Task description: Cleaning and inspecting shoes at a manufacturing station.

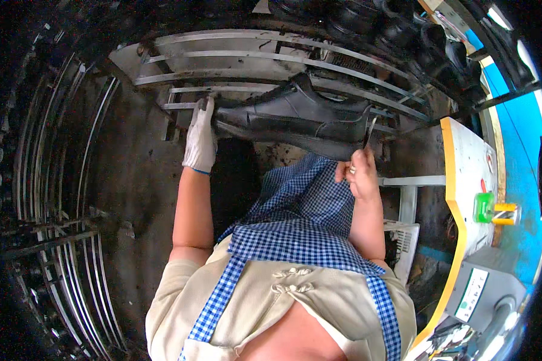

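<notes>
A black leather shoe [295, 114] lies sideways in front of me, with its toe to the left and its heel to the right. My left hand [200, 141], in a whitish glove, is closed on the toe end. At the heel end, my bare right hand [361, 174] pinches a thin, pale-tipped blade-like tool [371, 133] that points upward. The blade overlaps the back of the shoe; whether it touches the leather I cannot tell. My blue checked apron [307, 192] lies below the shoe.
A metal rack [222, 55] stands just beyond the shoe, with black shoes [397, 36] above it. More metal rails [90, 138] run along the left. At right are a yellow-edged white table [463, 156], a green container [483, 207] and a grey machine [487, 289].
</notes>
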Available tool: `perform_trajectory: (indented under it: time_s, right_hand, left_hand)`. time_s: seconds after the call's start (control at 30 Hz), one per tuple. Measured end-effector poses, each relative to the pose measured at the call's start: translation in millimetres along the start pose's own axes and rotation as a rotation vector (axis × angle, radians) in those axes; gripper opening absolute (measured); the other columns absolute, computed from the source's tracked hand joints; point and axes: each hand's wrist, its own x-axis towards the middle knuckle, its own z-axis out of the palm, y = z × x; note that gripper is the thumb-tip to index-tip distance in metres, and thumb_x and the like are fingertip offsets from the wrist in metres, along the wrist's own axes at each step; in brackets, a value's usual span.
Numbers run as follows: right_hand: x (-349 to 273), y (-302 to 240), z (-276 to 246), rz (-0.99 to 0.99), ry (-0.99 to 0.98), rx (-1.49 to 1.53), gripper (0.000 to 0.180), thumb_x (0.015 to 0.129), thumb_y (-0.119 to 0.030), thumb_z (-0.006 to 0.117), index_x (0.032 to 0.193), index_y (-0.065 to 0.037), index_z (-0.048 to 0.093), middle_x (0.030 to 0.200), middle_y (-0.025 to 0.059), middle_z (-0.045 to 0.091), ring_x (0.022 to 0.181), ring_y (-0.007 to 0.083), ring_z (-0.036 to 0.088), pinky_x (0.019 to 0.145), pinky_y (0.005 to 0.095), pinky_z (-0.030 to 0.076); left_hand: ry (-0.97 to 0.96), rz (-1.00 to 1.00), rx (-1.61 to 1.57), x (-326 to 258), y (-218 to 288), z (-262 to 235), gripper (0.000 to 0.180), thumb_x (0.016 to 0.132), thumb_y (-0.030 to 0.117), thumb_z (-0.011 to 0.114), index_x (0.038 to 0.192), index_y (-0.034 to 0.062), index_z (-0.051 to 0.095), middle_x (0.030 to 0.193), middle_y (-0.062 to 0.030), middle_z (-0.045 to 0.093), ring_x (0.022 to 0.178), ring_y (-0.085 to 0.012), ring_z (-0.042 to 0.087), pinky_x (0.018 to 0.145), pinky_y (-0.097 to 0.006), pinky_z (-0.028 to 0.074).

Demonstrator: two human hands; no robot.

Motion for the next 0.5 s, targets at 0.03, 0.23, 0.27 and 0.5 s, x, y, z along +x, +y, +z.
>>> perform_trajectory:
  time_s: [0.03,0.23,0.27,0.5]
  right_hand:
    - [-1,-4,5,-0.059,-0.024,-0.05,0.041,0.087,-0.025,0.059,0.119,-0.003,0.046,0.087,0.0108,0.061,0.047,0.0127,0.052,0.035,0.0196,0.035]
    - [16,-26,6,-0.271,0.0,-0.322,0.068,0.065,-0.016,0.078,0.123,-0.005,0.044,0.093,0.0078,0.061,0.08,0.0196,0.062,0.065,0.0317,0.052]
    - [20,-26,9,-0.495,-0.002,-0.522,0.074,0.061,-0.019,0.082,0.123,-0.004,0.044,0.097,0.0095,0.062,0.087,0.0219,0.062,0.075,0.0344,0.052]
    - [22,-41,35,-0.468,-0.236,-0.914,0.085,0.059,-0.031,0.085,0.128,-0.01,0.041,0.11,0.0147,0.06,0.093,0.0305,0.062,0.081,0.037,0.05]
  left_hand:
    - [-0.017,0.176,0.471,-2,-5,-1,0.045,0.085,0.012,0.055,0.129,0.0063,0.047,0.129,-0.0141,0.048,0.113,-0.0245,0.052,0.095,-0.032,0.043]
    - [-0.049,0.175,0.026,-12,90,0,0.057,0.071,0.026,0.07,0.121,0.0046,0.052,0.118,-0.0163,0.051,0.115,-0.0332,0.048,0.097,-0.04,0.04]
    - [-0.094,0.395,0.068,-11,114,-4,0.062,0.066,0.033,0.072,0.118,0.005,0.054,0.114,-0.0183,0.051,0.114,-0.0373,0.046,0.098,-0.044,0.038]
    - [-0.762,0.303,0.243,-22,102,13,0.039,0.069,0.029,0.071,0.101,0.0069,0.063,0.09,-0.012,0.063,0.088,-0.0311,0.06,0.084,-0.038,0.048]
